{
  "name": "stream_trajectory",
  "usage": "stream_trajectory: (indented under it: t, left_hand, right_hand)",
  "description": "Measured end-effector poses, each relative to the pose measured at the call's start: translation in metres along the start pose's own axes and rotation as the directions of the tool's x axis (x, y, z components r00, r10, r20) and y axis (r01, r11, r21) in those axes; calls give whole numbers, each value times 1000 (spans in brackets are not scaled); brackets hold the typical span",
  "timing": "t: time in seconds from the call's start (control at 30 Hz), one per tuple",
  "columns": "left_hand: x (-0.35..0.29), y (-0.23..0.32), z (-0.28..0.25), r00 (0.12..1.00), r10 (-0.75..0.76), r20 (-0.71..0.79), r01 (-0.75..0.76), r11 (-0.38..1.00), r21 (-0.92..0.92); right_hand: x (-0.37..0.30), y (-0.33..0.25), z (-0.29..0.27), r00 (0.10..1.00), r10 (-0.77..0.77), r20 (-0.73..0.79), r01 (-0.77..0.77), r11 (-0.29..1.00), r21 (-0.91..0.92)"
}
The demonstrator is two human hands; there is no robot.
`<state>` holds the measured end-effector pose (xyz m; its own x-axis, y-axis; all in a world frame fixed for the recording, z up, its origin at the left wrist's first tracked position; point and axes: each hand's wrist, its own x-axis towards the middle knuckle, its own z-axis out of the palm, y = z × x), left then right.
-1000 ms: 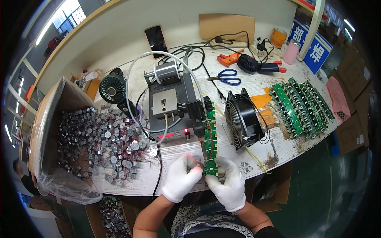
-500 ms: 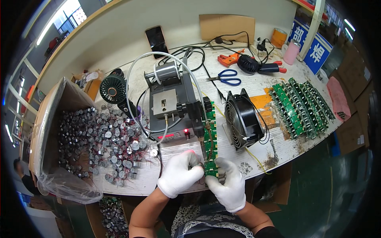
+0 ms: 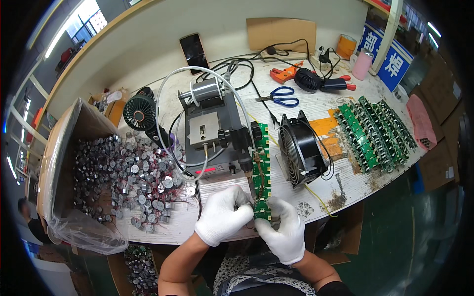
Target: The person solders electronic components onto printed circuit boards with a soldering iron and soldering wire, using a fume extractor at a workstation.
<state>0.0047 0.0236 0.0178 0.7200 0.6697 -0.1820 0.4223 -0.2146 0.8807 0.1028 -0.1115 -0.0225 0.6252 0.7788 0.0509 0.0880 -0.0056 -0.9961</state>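
A long green circuit board strip (image 3: 262,190) lies lengthwise under the head of a soldering machine (image 3: 210,129) with a solder spool (image 3: 206,91) on top. Both my hands wear white gloves at the strip's near end. My left hand (image 3: 223,217) is on its left side, fingertips pinched together at the edge; what they hold is too small to make out. My right hand (image 3: 283,232) grips the near right corner, thumb and fingers closed about the edge. The soldering tip (image 3: 250,172) points down beside the strip, just beyond my left fingers.
Many small round motors (image 3: 143,190) with red wires spill from a plastic-lined carton (image 3: 64,148) at left. A black fan (image 3: 298,150) stands right of the strip. Finished-looking board strips (image 3: 368,135) are stacked farther right. Blue-handled scissors (image 3: 284,97), a handheld fan (image 3: 140,112) and a phone (image 3: 193,52) lie beyond.
The red light by the soldering machine's knob has gone out, and so has the red glint on my left glove. Both hands stay almost in place at the strip.
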Motion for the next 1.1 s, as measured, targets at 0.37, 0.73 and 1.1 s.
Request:
stream_trajectory:
  t: [0.37, 0.73, 1.1]
  left_hand:
    - [-3, 4, 3, 999, -51, 0, 51, 998, -38]
    - [-6, -10, 7, 998, -54, 20, 56, 993, -104]
    - [-17, -22, 10, 963, -209, 173, 268, 825, -497]
  right_hand:
    - [-1, 0, -2, 999, 47, 7, -47, 998, 45]
    - [-3, 3, -5, 976, 210, 55, -215, 970, 117]
    - [-8, 7, -4, 967, 234, 102, -249, 951, 184]
